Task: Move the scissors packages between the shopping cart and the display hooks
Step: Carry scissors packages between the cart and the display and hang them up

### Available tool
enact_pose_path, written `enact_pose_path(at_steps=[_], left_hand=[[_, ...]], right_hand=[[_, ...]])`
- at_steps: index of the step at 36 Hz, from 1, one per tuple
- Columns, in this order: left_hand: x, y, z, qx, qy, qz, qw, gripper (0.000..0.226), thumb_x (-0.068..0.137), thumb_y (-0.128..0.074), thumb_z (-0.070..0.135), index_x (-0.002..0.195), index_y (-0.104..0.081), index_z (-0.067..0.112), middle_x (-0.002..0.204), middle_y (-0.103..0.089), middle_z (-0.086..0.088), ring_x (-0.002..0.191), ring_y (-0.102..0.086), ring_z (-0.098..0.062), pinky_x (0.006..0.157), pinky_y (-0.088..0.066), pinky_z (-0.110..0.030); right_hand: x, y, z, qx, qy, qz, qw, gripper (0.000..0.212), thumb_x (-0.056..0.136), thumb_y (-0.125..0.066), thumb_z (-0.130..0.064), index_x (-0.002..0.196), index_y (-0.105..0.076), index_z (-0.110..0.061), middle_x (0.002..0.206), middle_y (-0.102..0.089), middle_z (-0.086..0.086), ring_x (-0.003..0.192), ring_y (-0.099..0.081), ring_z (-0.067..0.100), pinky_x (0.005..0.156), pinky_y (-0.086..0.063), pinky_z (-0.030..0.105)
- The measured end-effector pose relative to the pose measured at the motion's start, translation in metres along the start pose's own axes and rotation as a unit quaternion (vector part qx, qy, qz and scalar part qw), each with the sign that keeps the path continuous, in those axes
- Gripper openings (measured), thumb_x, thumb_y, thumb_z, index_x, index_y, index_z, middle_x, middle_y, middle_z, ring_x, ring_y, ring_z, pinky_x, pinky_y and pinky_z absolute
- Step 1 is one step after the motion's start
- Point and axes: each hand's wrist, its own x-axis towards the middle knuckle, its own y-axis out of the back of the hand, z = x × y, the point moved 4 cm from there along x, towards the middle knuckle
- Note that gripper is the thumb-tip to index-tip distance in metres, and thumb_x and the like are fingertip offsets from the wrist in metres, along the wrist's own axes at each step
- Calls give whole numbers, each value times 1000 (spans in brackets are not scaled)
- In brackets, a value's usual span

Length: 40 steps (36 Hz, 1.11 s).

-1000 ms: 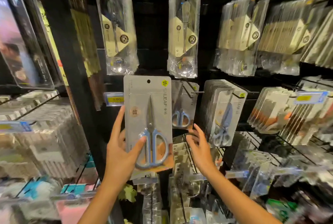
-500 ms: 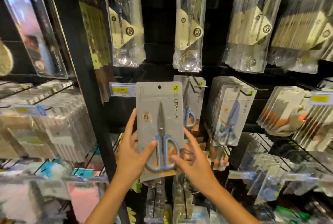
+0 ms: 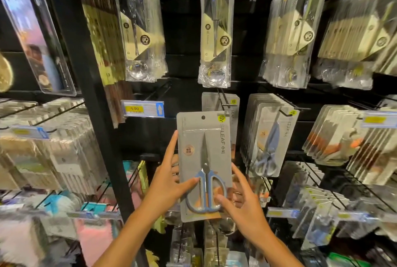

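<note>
Black display wall with wire hooks. Hanging there: spoon packs up top, scissors packs on the middle row, one yellow price tag reading 5.00 at the left.

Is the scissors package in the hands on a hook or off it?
Off: the scissors package is in both hands, its hang hole empty.

Grey scissors package, blue handles; yellow price tag.

Both forearms are bare, with no sleeves in view, and the hands seemingly wear no rings.
</note>
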Motion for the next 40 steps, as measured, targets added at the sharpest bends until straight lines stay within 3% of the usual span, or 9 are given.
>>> enact_pose_path(at_steps=[3, 6, 9, 14, 22, 27, 33, 36, 40], left_hand=[[7, -8, 3, 7, 0, -6, 1000, 123, 70, -87, 37, 151, 2, 65, 146, -54, 11, 127, -61, -11, 99, -56, -50], [14, -16, 5, 15, 1, -12, 1000, 123, 69, -85, 41, 150, 3, 65, 143, -54, 16, 126, -60, -6, 100, -56, -48], [20, -24, 7, 19, -4, -20, 1000, 122, 73, -86, 36, 152, 2, 63, 142, -55, 15, 124, -61, -7, 99, -57, -45], [31, -36, 9, 25, -15, -36, 999, 121, 80, -86, 22, 155, 2, 55, 136, -57, 20, 118, -62, 2, 91, -57, -21], [42, -43, 0, 21, -1, -37, 999, 121, 78, -87, 25, 152, 1, 63, 135, -57, 24, 117, -63, 2, 94, -59, -31], [50, -46, -3, 16, 4, -34, 999, 120, 79, -87, 24, 153, 0, 60, 141, -55, 20, 120, -63, -3, 97, -57, -33], [68, -47, -12, -14, 26, -49, 998, 122, 79, -87, 14, 151, -2, 64, 148, -51, 8, 130, -58, -10, 103, -54, -38], [76, -46, -17, -23, 36, -71, 997, 122, 80, -86, 14, 151, 1, 65, 152, -46, 8, 134, -54, -12, 106, -52, -37], [91, -48, -26, -25, 61, -93, 994, 122, 82, -84, 16, 152, 4, 61, 154, -43, 6, 134, -53, -14, 100, -54, -29]], right_hand=[[3, 9, 3, 10, 3, 16, 1000, 84, 91, -73, -14, 149, -27, -52, 123, -65, -29, 108, -68, 0, 85, -59, 25], [4, 17, 5, 11, 14, 22, 1000, 82, 92, -72, -13, 148, -26, -52, 121, -63, -35, 108, -67, -1, 82, -57, 19], [5, 23, 12, 7, 12, 37, 999, 84, 91, -73, -17, 147, -25, -58, 124, -65, -30, 112, -67, 1, 87, -58, 24], [8, 34, 19, 4, 11, 65, 998, 85, 91, -74, -18, 140, -27, -68, 127, -68, -17, 114, -67, 5, 89, -58, 24], [12, 41, 20, -18, 11, 39, 999, 88, 93, -72, -14, 157, -18, -41, 108, -70, -31, 102, -71, 3, 83, -58, 24], [22, 42, 21, -38, 15, 22, 999, 88, 95, -70, -18, 157, -13, -43, 106, -68, -37, 99, -70, -2, 77, -57, 19], [43, 37, 30, -96, 29, -8, 995, 92, 99, -62, -29, 152, 10, -55, 91, -69, -18, 88, -70, 11, 85, -60, 36], [57, 32, 40, -114, 27, -53, 992, 100, 99, -61, -37, 147, 25, -57, 122, -64, -14, 104, -67, 10, 95, -56, 41], [79, 27, 49, -133, 29, -82, 987, 110, 99, -61, -29, 141, 38, -54, 160, -36, -2, 130, -53, 3, 97, -46, 17]])
